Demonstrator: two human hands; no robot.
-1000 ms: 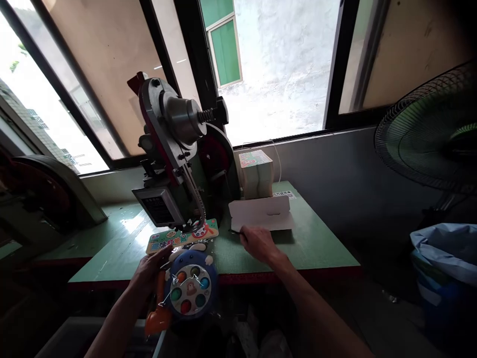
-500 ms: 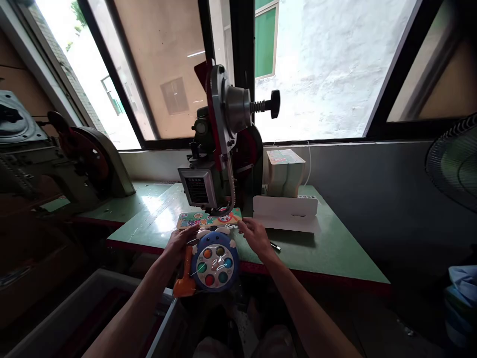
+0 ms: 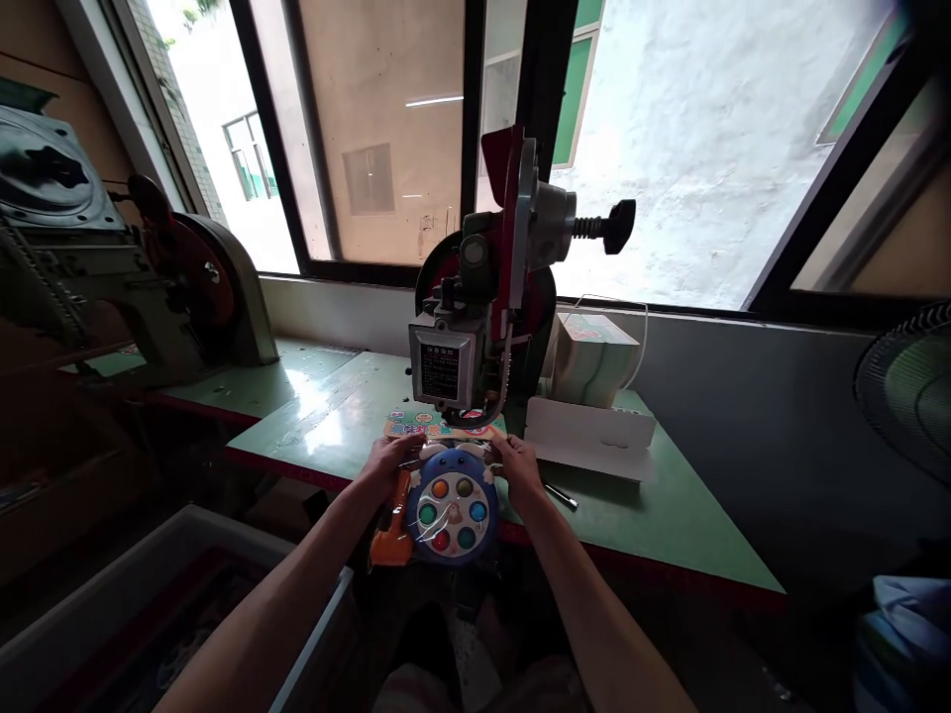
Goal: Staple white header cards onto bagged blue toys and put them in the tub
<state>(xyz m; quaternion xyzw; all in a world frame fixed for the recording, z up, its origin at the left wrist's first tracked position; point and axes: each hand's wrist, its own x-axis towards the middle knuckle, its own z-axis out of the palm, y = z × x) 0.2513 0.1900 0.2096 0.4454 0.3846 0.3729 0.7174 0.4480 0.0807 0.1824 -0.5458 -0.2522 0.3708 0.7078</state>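
Together, the left hand (image 3: 386, 461) and right hand (image 3: 517, 465) grip the two sides of a bagged blue toy (image 3: 451, 503) at the green bench (image 3: 661, 515) edge, its printed card (image 3: 435, 427) lying under the press machine (image 3: 486, 317), a white card (image 3: 590, 438) to the right.

machine (image 3: 482, 327) looming just behind the toy (image 3: 451, 500), white card (image 3: 590, 438) right, bare tabletop (image 3: 327, 426) left
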